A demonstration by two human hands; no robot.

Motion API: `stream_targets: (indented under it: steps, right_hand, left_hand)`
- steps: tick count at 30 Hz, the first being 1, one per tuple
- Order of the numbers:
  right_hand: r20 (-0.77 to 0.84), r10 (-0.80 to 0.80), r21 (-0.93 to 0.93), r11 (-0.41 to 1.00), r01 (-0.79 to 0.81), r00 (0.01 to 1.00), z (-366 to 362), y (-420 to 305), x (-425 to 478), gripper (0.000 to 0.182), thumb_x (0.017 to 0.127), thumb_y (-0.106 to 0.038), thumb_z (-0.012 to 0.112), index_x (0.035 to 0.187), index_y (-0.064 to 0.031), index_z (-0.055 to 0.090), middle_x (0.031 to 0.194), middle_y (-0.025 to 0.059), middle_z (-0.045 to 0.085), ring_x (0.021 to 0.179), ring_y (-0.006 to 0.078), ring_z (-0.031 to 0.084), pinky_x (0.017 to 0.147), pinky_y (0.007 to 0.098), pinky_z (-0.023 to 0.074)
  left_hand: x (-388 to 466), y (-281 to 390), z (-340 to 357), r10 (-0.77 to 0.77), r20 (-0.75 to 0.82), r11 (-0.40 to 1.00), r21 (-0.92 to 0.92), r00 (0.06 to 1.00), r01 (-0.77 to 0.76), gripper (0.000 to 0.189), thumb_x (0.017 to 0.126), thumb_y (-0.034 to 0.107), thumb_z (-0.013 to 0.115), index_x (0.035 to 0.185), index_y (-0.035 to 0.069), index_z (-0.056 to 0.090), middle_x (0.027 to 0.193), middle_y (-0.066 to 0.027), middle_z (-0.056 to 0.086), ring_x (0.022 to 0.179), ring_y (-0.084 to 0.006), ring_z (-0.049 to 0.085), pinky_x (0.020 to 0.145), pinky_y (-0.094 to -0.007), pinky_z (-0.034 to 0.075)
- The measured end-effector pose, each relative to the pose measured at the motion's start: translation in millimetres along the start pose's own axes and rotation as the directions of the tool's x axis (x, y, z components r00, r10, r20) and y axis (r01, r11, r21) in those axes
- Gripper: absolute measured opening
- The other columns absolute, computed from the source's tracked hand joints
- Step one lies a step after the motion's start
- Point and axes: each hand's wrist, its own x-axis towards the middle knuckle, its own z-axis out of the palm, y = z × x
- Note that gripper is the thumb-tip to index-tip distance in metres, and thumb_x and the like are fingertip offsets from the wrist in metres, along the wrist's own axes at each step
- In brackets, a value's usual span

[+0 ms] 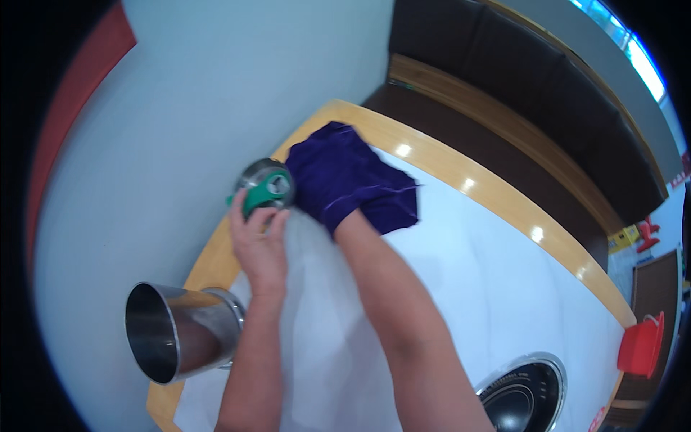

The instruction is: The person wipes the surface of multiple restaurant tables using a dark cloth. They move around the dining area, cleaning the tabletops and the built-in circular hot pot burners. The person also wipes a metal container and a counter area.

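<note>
At the wall-side edge of the table, my left hand [262, 237] has its fingers around a round metal container [264, 170] with a green band [262, 195] bearing a pale round emblem. A dark purple cloth [345, 167] lies beside the container, near the table's corner. My right forearm [394, 291] reaches to this cloth, and the hand itself is covered by it, so its fingers are hidden. Left of my left forearm stands a wide-mouthed stainless steel vessel [200, 329] on a flared base.
The white tabletop [486, 291] has a wooden border [469, 183] and a round black inset cooktop [518, 397] at lower right. A pale wall [178, 162] rises along the left. Beyond the table runs a dark padded bench [486, 140]. A red bucket [639, 345] is at far right.
</note>
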Motion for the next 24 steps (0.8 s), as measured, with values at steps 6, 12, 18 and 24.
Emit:
stream_targets:
  steps: [6, 12, 18, 24]
  right_hand:
    - [0.075, 0.21, 0.473, 0.853, -0.22, 0.975, -78.8, -2.4, -100.0, 0.021, 0.08, -0.025, 0.058, 0.082, -0.0088, 0.071, 0.097, 0.0127, 0.069, 0.1, 0.0341, 0.061, 0.09, 0.0478, 0.0431]
    - [-0.146, 0.643, 0.285, 0.755, -0.59, 0.752, -144.0, 72.6, -193.4, 0.02, 0.088, -0.025, 0.057, 0.095, -0.0065, 0.063, 0.086, 0.0138, 0.065, 0.084, 0.0316, 0.063, 0.073, 0.0418, 0.0491]
    - [-0.38, 0.711, 0.012, 0.644, -0.765, 0.592, -253.2, 177.7, -433.5, 0.025, 0.095, -0.018, 0.057, 0.114, -0.0036, 0.064, 0.112, 0.0135, 0.067, 0.111, 0.0244, 0.06, 0.101, 0.0326, 0.0424]
    - [-0.403, 0.886, -0.217, 0.15, -0.964, 0.229, -288.4, 164.6, -529.9, 0.025, 0.098, -0.019, 0.048, 0.103, 0.0019, 0.062, 0.109, 0.0149, 0.064, 0.11, 0.0282, 0.058, 0.093, 0.0373, 0.0458]
  left_hand:
    - [24.4, 47.3, -3.7, -0.003, 0.063, 1.0, 0.026, 0.998, 0.002, 0.014, 0.08, 0.015, 0.076, 0.084, 0.003, 0.07, 0.141, -0.0151, 0.047, 0.121, -0.0339, 0.053, 0.096, -0.0385, 0.045]
    - [31.9, 20.7, 3.7, -0.095, 0.181, 0.994, -0.029, 0.979, 0.102, 0.013, 0.08, 0.015, 0.075, 0.084, 0.004, 0.071, 0.144, -0.0135, 0.045, 0.122, -0.0313, 0.051, 0.096, -0.0376, 0.044]
    - [36.7, 3.3, 13.7, -0.024, 0.256, 0.999, 0.031, 0.966, 0.017, 0.012, 0.077, 0.015, 0.078, 0.082, 0.006, 0.073, 0.144, -0.0133, 0.046, 0.126, -0.0323, 0.047, 0.103, -0.0383, 0.041]
    - [40.1, -7.9, 24.7, -0.002, 0.276, 0.999, 0.034, 0.961, -0.008, 0.021, 0.075, 0.012, 0.079, 0.094, 0.008, 0.073, 0.145, -0.014, 0.042, 0.129, -0.0352, 0.043, 0.106, -0.0408, 0.04]
